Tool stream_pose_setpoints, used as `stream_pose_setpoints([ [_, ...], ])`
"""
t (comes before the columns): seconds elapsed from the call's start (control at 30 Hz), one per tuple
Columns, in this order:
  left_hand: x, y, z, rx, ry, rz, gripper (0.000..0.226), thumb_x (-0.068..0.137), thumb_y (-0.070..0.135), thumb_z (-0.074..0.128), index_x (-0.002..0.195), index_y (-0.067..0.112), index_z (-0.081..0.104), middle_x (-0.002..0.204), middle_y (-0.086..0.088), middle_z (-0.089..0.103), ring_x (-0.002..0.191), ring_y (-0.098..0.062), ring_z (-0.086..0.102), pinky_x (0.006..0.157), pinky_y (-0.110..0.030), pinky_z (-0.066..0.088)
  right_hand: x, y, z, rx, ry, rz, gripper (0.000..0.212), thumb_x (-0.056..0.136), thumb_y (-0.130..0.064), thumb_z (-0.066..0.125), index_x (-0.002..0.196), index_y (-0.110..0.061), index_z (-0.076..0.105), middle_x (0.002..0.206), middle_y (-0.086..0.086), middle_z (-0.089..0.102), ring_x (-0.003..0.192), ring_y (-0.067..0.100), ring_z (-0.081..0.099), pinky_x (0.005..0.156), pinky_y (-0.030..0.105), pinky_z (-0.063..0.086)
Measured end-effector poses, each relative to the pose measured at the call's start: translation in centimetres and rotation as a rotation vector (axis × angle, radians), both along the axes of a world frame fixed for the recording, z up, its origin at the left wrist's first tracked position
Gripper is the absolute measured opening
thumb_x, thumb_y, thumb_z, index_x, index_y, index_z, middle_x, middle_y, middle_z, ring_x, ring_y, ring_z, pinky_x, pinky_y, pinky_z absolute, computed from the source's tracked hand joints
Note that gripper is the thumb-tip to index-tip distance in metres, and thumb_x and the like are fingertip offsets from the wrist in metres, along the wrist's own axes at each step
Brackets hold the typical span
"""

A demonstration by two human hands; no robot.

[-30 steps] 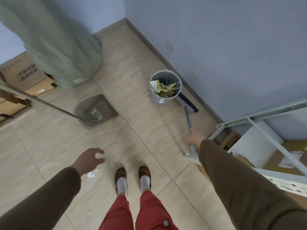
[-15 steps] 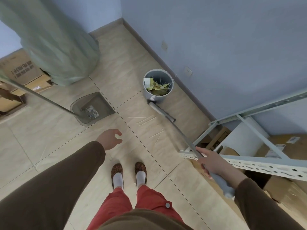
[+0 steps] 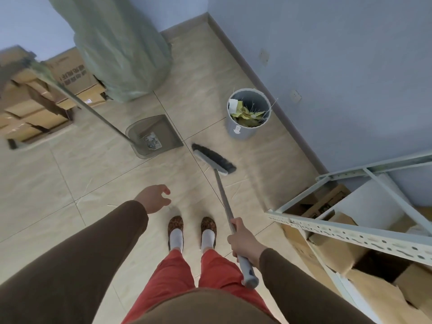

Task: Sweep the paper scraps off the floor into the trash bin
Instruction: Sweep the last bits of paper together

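Right hand: fingers wrapped round the grey handle of the broom, low right; shaft runs up and left to the dark brush head, which sits on the tiled floor between dustpan and bin. Left hand: held out over the floor, fingers loosely spread, gripping nothing. Open floor lies left and near; the right side is closed by a pale metal rack, the far side by the skirting along the blue wall. Trash bin: grey, round, upright near the wall, holding yellowish paper scraps and one white piece. Dustpan: translucent grey, long handle leaning up left, one printed scrap inside. Cardboard boxes at far left are blurred; a green covered bundle is cut off at the top. Loose scraps on the floor cannot be made out.
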State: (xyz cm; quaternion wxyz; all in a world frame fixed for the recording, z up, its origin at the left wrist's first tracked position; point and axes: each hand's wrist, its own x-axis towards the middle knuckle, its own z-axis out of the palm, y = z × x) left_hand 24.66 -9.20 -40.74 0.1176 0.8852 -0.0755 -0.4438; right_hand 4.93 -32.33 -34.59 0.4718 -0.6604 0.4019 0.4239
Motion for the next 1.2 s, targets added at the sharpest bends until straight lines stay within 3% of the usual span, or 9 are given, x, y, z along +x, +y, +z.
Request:
stream_pose_setpoints([
  [0.17, -1.7, 1.2, 0.9, -0.034, -0.019, 0.026, 0.036, 0.092, 0.029, 0.064, 0.127, 0.021, 0.060, 0.130, -0.004, 0.059, 0.119, -0.025, 0.054, 0.098, -0.033, 0.043, -1.1, -2.4, 3.2, 0.002, -0.030, 0.103, 0.048, 0.094, -0.009, 0.043, 0.135, -0.034, 0.039, 0.083, 0.009, 0.057, 0.057, 0.014, 0.050, 0.045, 0.024, 0.045],
  [0.33, -2.8, 3.7, 1.7, -0.061, -0.040, 0.030, 0.036, 0.090, 0.029, 0.066, 0.125, 0.022, 0.061, 0.127, -0.004, 0.061, 0.114, -0.023, 0.057, 0.098, -0.033, 0.044, -6.5, -2.5, 5.6, -0.102, -0.098, 0.006, 0.050, 0.094, -0.007, 0.048, 0.132, -0.039, 0.042, 0.073, 0.009, 0.058, 0.051, 0.013, 0.051, 0.044, 0.023, 0.047],
  [0.57, -5.7, 10.0, 2.7, -0.075, -0.084, 0.028, 0.035, 0.090, 0.028, 0.066, 0.124, 0.022, 0.062, 0.125, -0.004, 0.061, 0.113, -0.024, 0.057, 0.098, -0.035, 0.045, -9.0, 2.7, 3.1, -0.281, -0.117, -0.276, 0.041, 0.099, -0.010, 0.046, 0.135, -0.026, 0.035, 0.093, 0.011, 0.059, 0.065, 0.018, 0.055, 0.051, 0.027, 0.049],
  [0.67, -7.8, 14.1, 3.1, -0.076, -0.099, 0.013, 0.035, 0.090, 0.030, 0.066, 0.124, 0.023, 0.061, 0.124, -0.005, 0.062, 0.111, -0.024, 0.058, 0.097, -0.035, 0.045, -7.6, 5.3, -0.3, -0.241, -0.075, -0.445, 0.045, 0.098, -0.004, 0.042, 0.139, -0.019, 0.031, 0.091, 0.015, 0.055, 0.064, 0.020, 0.053, 0.052, 0.032, 0.046],
  [0.77, -10.5, 18.7, 3.5, -0.065, -0.106, 0.017, 0.034, 0.090, 0.029, 0.066, 0.123, 0.024, 0.062, 0.127, -0.003, 0.060, 0.110, -0.023, 0.059, 0.094, -0.033, 0.046, -6.4, 9.7, -2.8, -0.170, -0.078, -0.470, 0.051, 0.093, -0.002, 0.044, 0.143, -0.007, 0.032, 0.086, 0.009, 0.049, 0.063, 0.020, 0.051, 0.054, 0.032, 0.045],
  [0.87, -13.0, 23.3, 3.6, -0.036, -0.100, 0.032, 0.034, 0.089, 0.030, 0.066, 0.122, 0.026, 0.061, 0.128, -0.001, 0.059, 0.110, -0.022, 0.060, 0.093, -0.033, 0.047, -6.0, 16.6, -3.9, -0.081, -0.085, -0.510, 0.047, 0.100, -0.009, 0.036, 0.146, -0.009, 0.027, 0.088, 0.007, 0.049, 0.063, 0.018, 0.051, 0.053, 0.030, 0.042],
  [0.93, -14.3, 25.9, 3.7, -0.013, -0.105, 0.034, 0.035, 0.089, 0.031, 0.066, 0.124, 0.028, 0.061, 0.130, -0.001, 0.059, 0.115, -0.021, 0.057, 0.096, -0.033, 0.045, -5.9, 21.0, -3.9, -0.037, -0.116, -0.489, 0.049, 0.100, -0.008, 0.035, 0.147, -0.010, 0.024, 0.093, 0.008, 0.052, 0.062, 0.017, 0.052, 0.052, 0.031, 0.043],
  [1.03, -16.0, 28.8, 3.8, -0.007, -0.107, 0.040, 0.037, 0.090, 0.031, 0.066, 0.126, 0.026, 0.060, 0.131, -0.003, 0.058, 0.119, -0.022, 0.055, 0.099, -0.033, 0.042, -5.6, 25.9, -3.1, 0.050, -0.137, -0.389, 0.058, 0.095, 0.001, 0.043, 0.149, -0.009, 0.024, 0.082, 0.002, 0.045, 0.063, 0.017, 0.051, 0.052, 0.030, 0.043],
  [1.2, -17.6, 31.8, 4.0, -0.035, -0.119, 0.076, 0.036, 0.090, 0.032, 0.066, 0.125, 0.027, 0.060, 0.131, -0.002, 0.058, 0.121, -0.022, 0.054, 0.100, -0.032, 0.041, -5.4, 31.0, -2.1, 0.092, -0.136, -0.263, 0.058, 0.093, 0.003, 0.043, 0.148, -0.009, 0.027, 0.080, 0.003, 0.044, 0.062, 0.017, 0.049, 0.052, 0.031, 0.043],
])
